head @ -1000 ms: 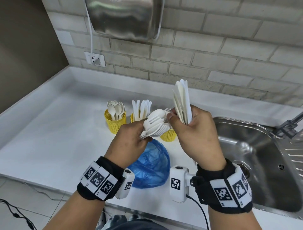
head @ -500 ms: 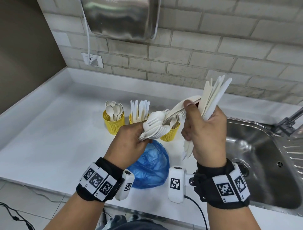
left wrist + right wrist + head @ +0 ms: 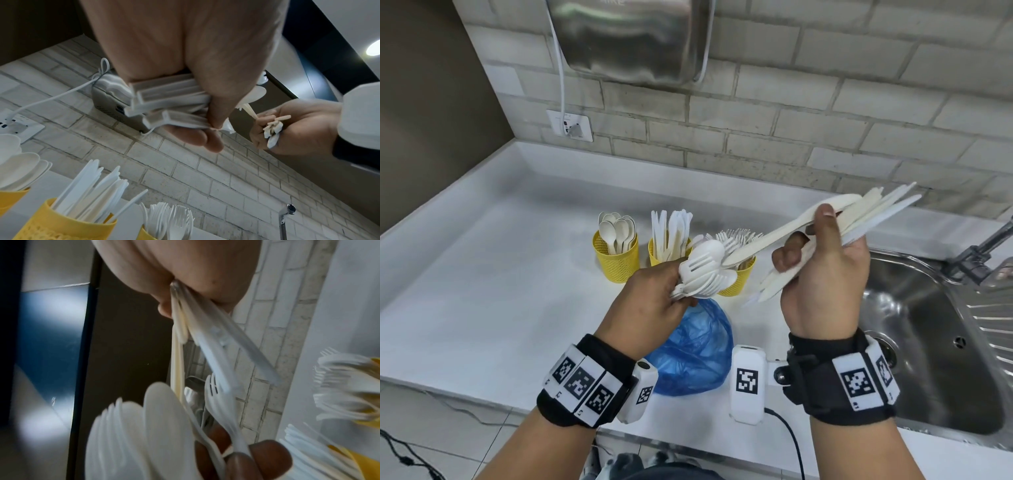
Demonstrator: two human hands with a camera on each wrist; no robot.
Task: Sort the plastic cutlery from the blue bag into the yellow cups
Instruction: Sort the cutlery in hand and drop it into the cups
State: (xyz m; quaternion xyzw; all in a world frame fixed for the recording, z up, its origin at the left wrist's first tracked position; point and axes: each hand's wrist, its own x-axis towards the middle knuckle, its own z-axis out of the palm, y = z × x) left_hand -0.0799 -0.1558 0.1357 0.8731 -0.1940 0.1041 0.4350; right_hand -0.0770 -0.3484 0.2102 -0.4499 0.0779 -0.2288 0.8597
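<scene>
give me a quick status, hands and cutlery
Left hand grips mixed bundle of spoons and forks. Right hand holds knives, pinching one piece clear of the bundle. Three yellow cups part filled. Nothing blocking.

A white counter (image 3: 482,267) with a steel sink (image 3: 928,342) meets a pale brick wall (image 3: 791,130) bearing a steel dryer (image 3: 633,37).

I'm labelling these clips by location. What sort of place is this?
Probably a kitchenette or pantry: a steel sink set in a white counter, a tiled wall, and yellow cups of plastic cutlery.
</scene>
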